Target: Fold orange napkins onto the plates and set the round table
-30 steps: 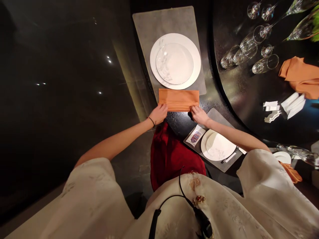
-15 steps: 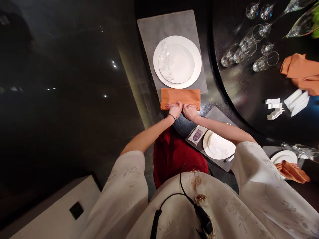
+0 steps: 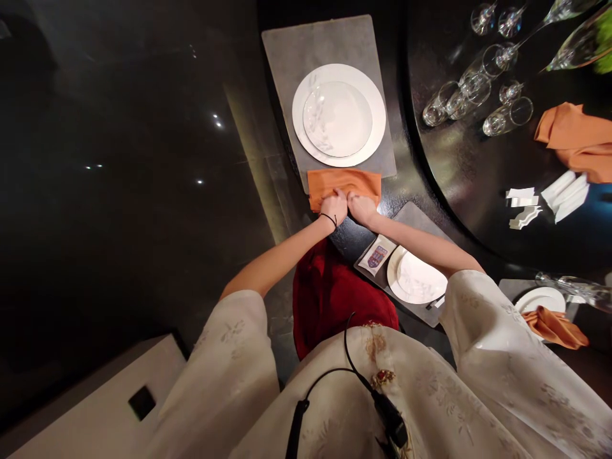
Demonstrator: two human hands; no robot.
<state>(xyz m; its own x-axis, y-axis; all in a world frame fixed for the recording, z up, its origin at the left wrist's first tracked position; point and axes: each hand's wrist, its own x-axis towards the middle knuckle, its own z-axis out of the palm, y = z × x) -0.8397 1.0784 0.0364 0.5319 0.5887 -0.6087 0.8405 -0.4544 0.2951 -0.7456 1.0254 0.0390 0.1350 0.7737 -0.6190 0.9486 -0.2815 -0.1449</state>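
Observation:
A folded orange napkin (image 3: 363,182) lies across the near edge of a grey placemat (image 3: 296,48), just below two stacked white plates (image 3: 338,116). My left hand (image 3: 333,208) and my right hand (image 3: 362,209) sit side by side at the napkin's middle, fingers closed and pinching the cloth. The napkin bunches and lifts slightly under them. A thin dark band circles my left wrist.
A second placemat with a white plate (image 3: 417,276) and a small printed card (image 3: 377,255) lies at my right. Several glasses (image 3: 471,95), another orange napkin (image 3: 571,137) and white pieces (image 3: 521,207) sit on the dark round table. A red chair seat (image 3: 335,296) is below.
My hands slid from the napkin's two ends to its middle and closed on the cloth; the flat napkin now creases and bunches under them.

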